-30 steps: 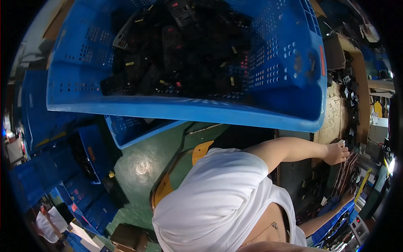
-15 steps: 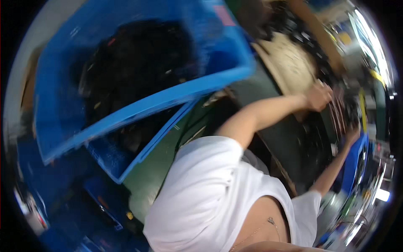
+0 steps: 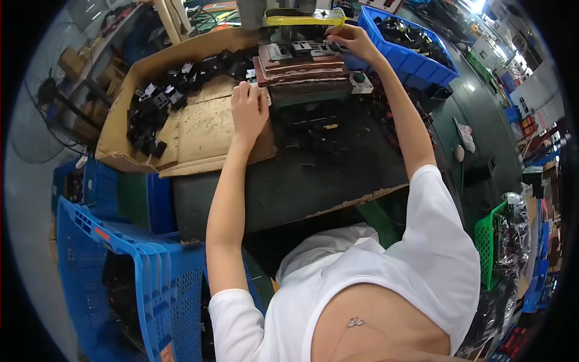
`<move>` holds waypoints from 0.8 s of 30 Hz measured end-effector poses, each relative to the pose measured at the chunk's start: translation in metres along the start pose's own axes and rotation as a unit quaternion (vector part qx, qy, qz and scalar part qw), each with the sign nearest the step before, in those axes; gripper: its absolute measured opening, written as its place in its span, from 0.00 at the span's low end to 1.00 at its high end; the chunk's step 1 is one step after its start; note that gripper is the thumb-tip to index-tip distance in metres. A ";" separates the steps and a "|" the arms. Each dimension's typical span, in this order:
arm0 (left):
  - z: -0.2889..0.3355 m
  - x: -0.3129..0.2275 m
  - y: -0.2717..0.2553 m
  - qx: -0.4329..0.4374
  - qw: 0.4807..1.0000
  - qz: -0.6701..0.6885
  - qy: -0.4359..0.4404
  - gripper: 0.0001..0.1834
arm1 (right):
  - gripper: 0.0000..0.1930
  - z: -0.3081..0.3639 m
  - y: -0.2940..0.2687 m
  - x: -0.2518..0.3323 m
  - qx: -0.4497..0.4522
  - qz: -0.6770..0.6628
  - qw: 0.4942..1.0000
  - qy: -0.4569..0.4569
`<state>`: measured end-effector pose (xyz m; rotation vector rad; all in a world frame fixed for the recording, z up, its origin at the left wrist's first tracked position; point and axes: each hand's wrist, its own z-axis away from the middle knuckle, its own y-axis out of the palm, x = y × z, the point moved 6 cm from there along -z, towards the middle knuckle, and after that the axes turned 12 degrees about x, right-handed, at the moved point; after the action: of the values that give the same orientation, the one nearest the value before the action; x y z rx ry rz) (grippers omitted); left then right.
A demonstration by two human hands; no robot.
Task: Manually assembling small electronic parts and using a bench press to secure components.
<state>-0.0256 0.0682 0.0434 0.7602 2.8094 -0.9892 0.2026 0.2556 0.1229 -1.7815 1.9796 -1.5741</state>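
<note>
My right hand (image 3: pixel 351 41) is at the back right of a press-like fixture (image 3: pixel 301 67). Its thumb and fingertips are pinched at the top, where small black and grey parts (image 3: pixel 310 48) sit; what they hold is too small to make out. My left hand (image 3: pixel 249 111) is beside the fixture's left side, over the edge of a cardboard box. Its fingers are bent and close together, next to a small white piece (image 3: pixel 266 95), and their tips are hidden. A yellow strip (image 3: pixel 304 20) crosses above the fixture.
The cardboard box (image 3: pixel 199 133) on the left holds many black plastic parts. A white box with a green button (image 3: pixel 360 82) stands right of the fixture. Behind it is a blue bin (image 3: pixel 416 66) of black parts. A blue crate (image 3: pixel 145 259) stands at the lower left, before the dark table (image 3: pixel 253 205).
My view has swung from the blue bin of dark parts to the fixture, which is now ahead of me. Both hands remain near the fixture; the earlier frame is blurred.
</note>
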 end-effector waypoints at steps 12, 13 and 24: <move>0.002 0.005 -0.005 0.015 1.000 -0.008 -0.004 0.07 | 0.06 -0.012 0.028 0.012 0.167 0.099 0.980 -0.045; 0.002 0.005 -0.005 0.014 1.000 -0.014 -0.001 0.08 | 0.06 -0.012 0.027 0.012 0.168 0.099 0.980 -0.046; -0.001 0.005 0.003 0.001 1.000 -0.018 0.018 0.10 | 0.06 0.045 0.005 0.045 0.058 0.164 0.978 -0.112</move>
<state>-0.0283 0.0728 0.0411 0.7378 2.8639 -0.9932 0.2118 0.1925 0.1228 -1.4287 1.9111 -1.2945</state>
